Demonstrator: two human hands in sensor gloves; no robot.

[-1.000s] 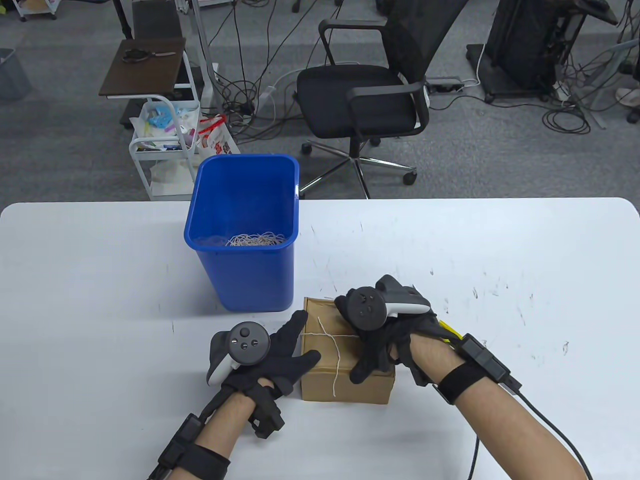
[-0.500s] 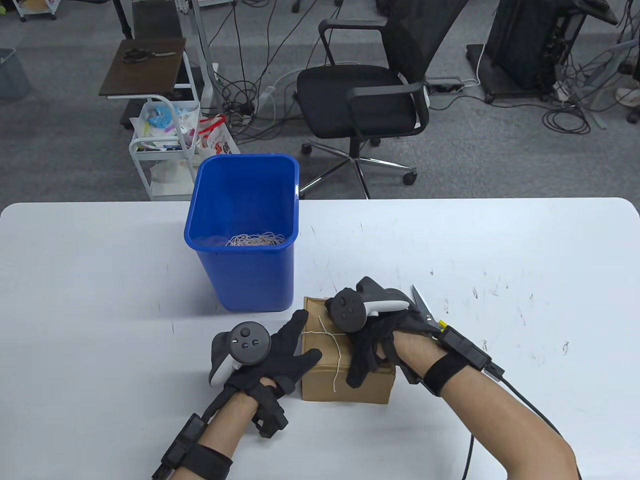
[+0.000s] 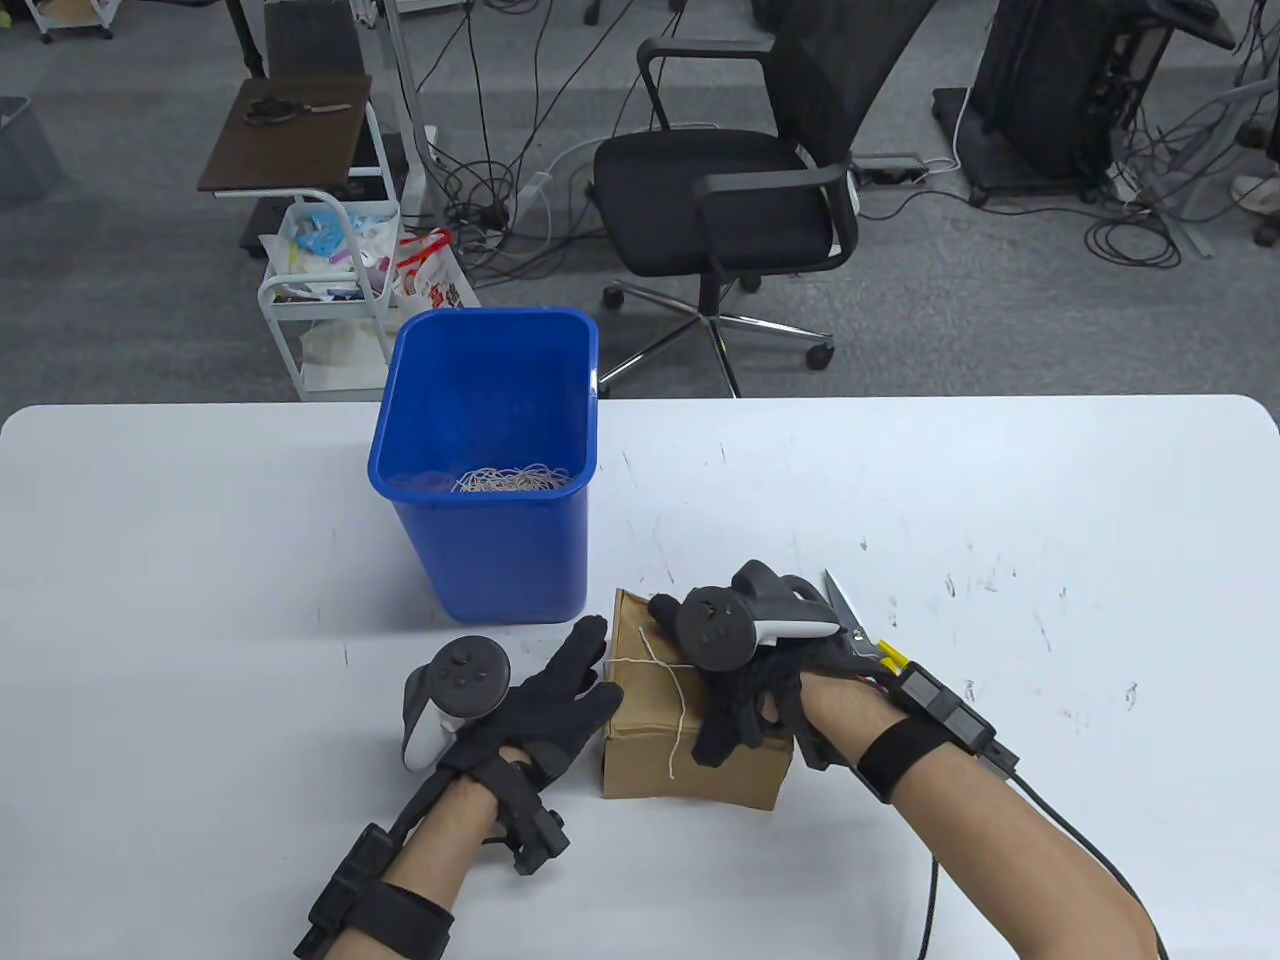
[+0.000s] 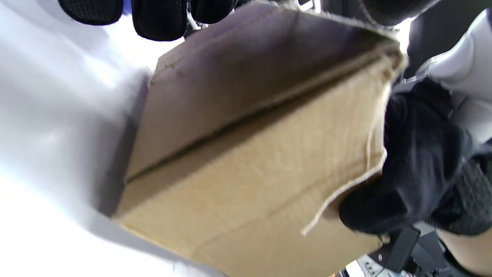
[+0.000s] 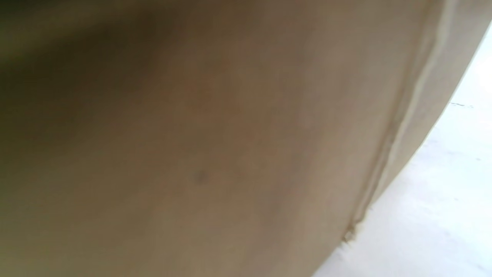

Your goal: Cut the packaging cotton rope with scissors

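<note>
Cardboard box (image 3: 690, 720) sits low centre of the table view on the white surface (image 3: 1000, 500), tied with cotton rope (image 3: 672, 690). Right hand (image 3: 745, 690) rests on the box's right top, thumb down the front face; grip on the rope cannot be confirmed. Left hand (image 3: 545, 700), fingers spread, touches the box's left side. Scissors (image 3: 850, 615) lie just behind the right hand. Blue bin (image 3: 490, 470) stands upper left of the box.
</note>
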